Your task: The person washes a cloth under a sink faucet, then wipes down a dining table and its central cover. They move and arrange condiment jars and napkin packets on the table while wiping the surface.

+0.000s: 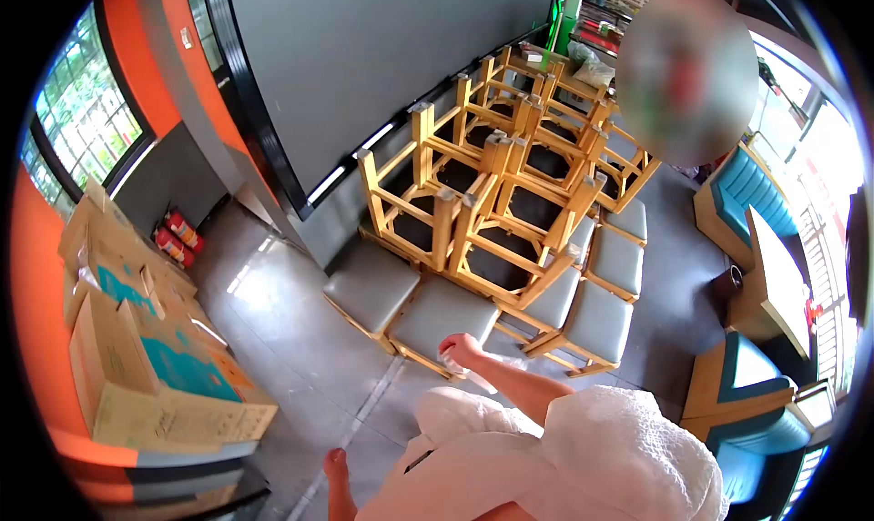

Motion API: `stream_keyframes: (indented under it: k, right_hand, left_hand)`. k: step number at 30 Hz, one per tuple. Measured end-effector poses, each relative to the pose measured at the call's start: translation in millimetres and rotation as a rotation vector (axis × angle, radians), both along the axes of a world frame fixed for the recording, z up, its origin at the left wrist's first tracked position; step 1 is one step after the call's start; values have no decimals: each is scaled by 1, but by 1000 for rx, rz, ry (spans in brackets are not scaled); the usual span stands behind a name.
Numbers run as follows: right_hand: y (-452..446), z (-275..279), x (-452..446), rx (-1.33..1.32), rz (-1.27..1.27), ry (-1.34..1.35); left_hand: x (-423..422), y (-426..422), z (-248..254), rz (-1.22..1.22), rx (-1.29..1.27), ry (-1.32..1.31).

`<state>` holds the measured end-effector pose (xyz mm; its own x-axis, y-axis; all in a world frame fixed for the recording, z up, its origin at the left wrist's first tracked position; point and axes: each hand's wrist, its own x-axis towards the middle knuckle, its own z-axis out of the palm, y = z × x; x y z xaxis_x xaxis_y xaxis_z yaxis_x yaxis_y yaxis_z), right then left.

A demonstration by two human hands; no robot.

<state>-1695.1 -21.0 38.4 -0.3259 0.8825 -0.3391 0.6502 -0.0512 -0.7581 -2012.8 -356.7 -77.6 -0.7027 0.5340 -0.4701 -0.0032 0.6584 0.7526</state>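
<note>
My right hand (462, 350) is closed in front of the nearest grey-seated stool (443, 313). A pale, partly see-through thing (480, 377), perhaps a plastic bag or a cloth, hangs under it and seems to be in its grip. Low over the floor at the bottom of the view is my left hand (336, 465), small and seen from above, its fingers mostly hidden. Several wooden stools with grey padded seats stand upright in rows. More wooden stools (492, 198) lie upside down on top of them, legs pointing up.
Flattened cardboard boxes (182, 416) lean at the left, with two red fire extinguishers (178, 237) behind them. A large dark panel (382, 57) backs the stools. Teal booth seats (756, 193) and a wooden table (774, 280) line the right. A blurred round patch covers the upper right.
</note>
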Motion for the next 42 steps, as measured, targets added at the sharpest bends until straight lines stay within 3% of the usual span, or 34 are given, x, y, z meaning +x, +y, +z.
stream_keyframes:
  k: [3,6,7,8,10,14,17,19,20,23,25,26,28,31,33,36,39,42]
  right_hand:
    - [25,0,-88,-3,32,29]
    - [68,-6,-181,-95,53,64]
    - [80,-14,-219,-118,98,63]
    - [93,-12,-259,-167,125,106]
    - [123,-3,-340,-174,214,111]
    - [161,56,-519,-9,521,271]
    - [181,83,-638,-102,646,589]
    - [196,100,-699,-255,698,641]
    - [206,105,-727,-399,728,692]
    - [259,100,-804,-446,581,679]
    - [314,61,-849,-106,447,567]
    - [343,59,-861,-58,332,522]
    - [397,81,-876,-295,126,547]
    - [459,64,-898,-291,-92,464]
    - [489,49,-925,-435,-128,343]
    - [543,1,-1001,-596,-88,339]
    - [620,-73,-1084,-736,186,197]
    - [706,-122,-1159,-438,507,-189]
  left_hand:
    - [-99,82,-9,-94,114,56]
    - [-144,180,36,-89,221,-18]
    - [-162,203,48,-201,175,-35]
    - [-170,223,48,-90,254,-110]
    - [-188,256,105,-64,232,-453]
    - [-274,303,130,27,336,-439]
    - [-367,354,157,161,530,-325]
    - [-428,395,185,270,736,-495]
    - [-464,410,176,267,729,-493]
    - [-573,459,151,108,826,-595]
    - [-631,498,160,210,836,-746]
    - [-658,520,174,213,848,-820]
    - [-718,566,192,207,804,-911]
    - [-795,644,226,-24,893,-1114]
    - [-832,693,240,-95,930,-1181]
    - [-886,766,233,-55,959,-1382]
    - [-933,834,214,69,898,-1405]
    - [-979,884,204,205,862,-1262]
